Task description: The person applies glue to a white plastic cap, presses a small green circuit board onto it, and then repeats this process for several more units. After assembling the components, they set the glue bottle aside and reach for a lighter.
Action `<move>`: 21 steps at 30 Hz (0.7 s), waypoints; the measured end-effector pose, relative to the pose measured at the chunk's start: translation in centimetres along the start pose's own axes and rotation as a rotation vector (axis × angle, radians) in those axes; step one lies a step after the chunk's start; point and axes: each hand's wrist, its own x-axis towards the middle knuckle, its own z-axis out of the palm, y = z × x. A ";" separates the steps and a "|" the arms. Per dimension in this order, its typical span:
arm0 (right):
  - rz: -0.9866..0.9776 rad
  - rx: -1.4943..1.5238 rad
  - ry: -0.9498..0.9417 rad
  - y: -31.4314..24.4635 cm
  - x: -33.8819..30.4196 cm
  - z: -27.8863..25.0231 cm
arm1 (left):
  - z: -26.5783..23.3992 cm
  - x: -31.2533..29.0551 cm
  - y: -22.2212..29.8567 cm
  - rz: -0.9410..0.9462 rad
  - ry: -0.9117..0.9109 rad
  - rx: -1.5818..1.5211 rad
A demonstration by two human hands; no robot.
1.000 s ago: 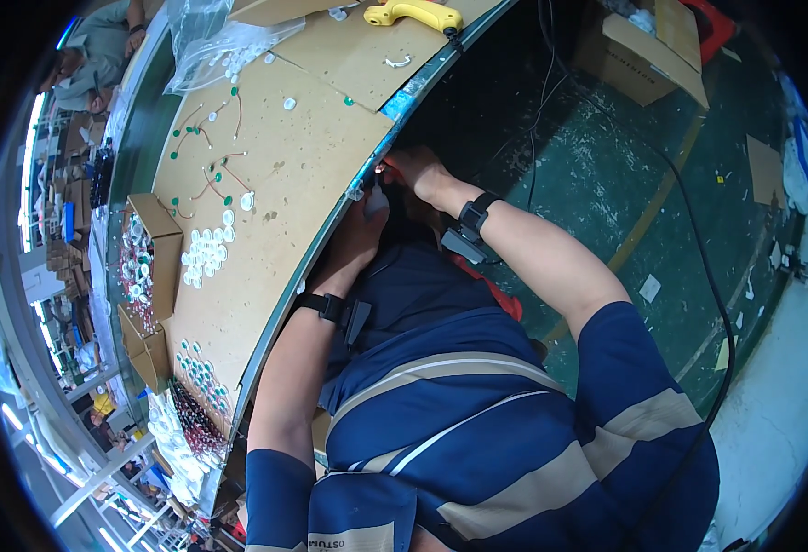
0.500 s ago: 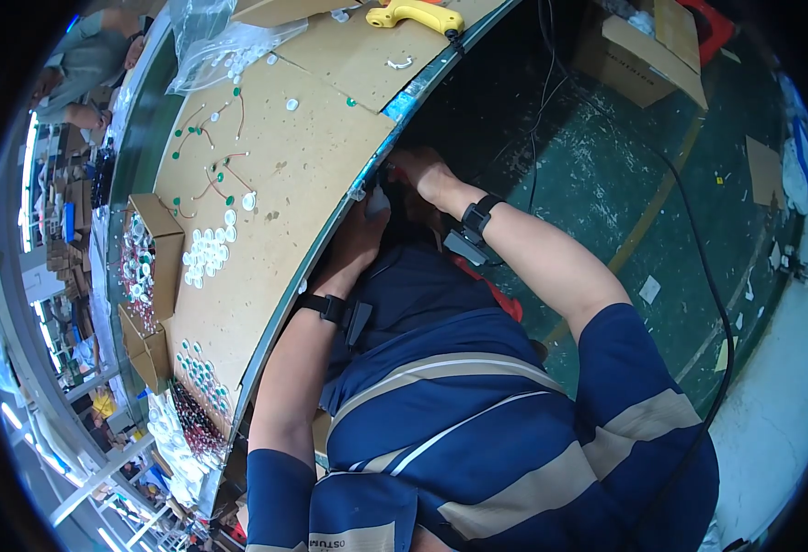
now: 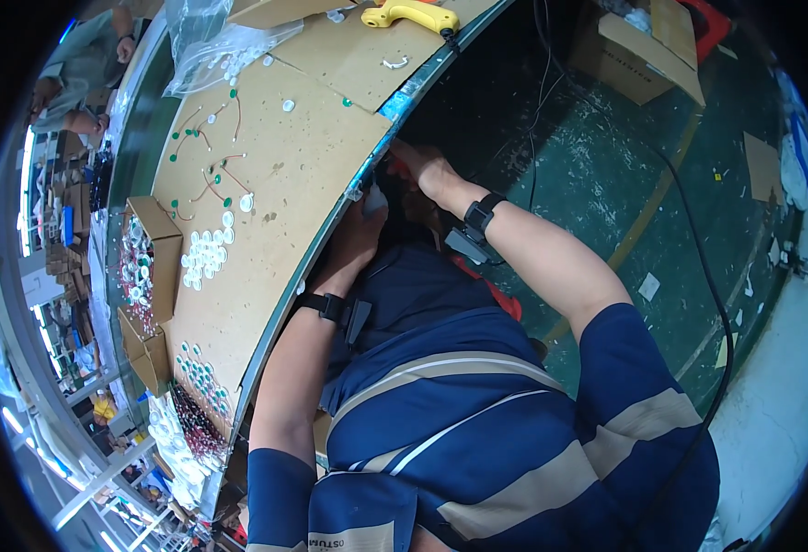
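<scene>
Both hands are below the workbench's edge, close together over my lap in shadow. My left hand [image 3: 360,235] is curled at the table rim, with a small whitish piece [image 3: 376,201] at its fingers; its kind is unclear. A little farther away and to the right, my right hand [image 3: 425,172] has its fingers bent inward beside a small red patch [image 3: 398,167]. Shadow and the hand itself hide what those fingers grip. On the cardboard-covered tabletop [image 3: 284,212] lie white round discs [image 3: 203,256] and small green discs with thin red wires [image 3: 212,175].
A yellow-handled tool [image 3: 411,16] rests at the far table edge. Open boxes of wired parts [image 3: 154,262] line the left side, near a clear plastic bag [image 3: 229,46]. A black cable [image 3: 689,202] crosses the green floor; a carton [image 3: 638,60] stands beyond. Another person [image 3: 86,69] is at far left.
My hands hold nearly the same place below the table edge, with only slight motion. The view has shifted a little. At far left, the other person's arm has moved.
</scene>
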 end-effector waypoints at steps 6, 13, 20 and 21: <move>0.034 -0.011 0.004 -0.1 0.0 0.1 | 0.0 0.3 -0.8 0.028 0.029 0.007; 0.037 -0.001 0.020 -0.4 -0.3 -0.2 | 0.0 0.8 -1.5 0.082 0.118 0.068; 0.022 0.022 0.043 -0.7 -0.4 -0.2 | -0.8 1.6 -0.6 0.130 0.131 0.036; 0.021 0.012 0.038 -0.5 -0.3 -0.4 | -0.9 1.7 0.0 0.075 0.084 -0.004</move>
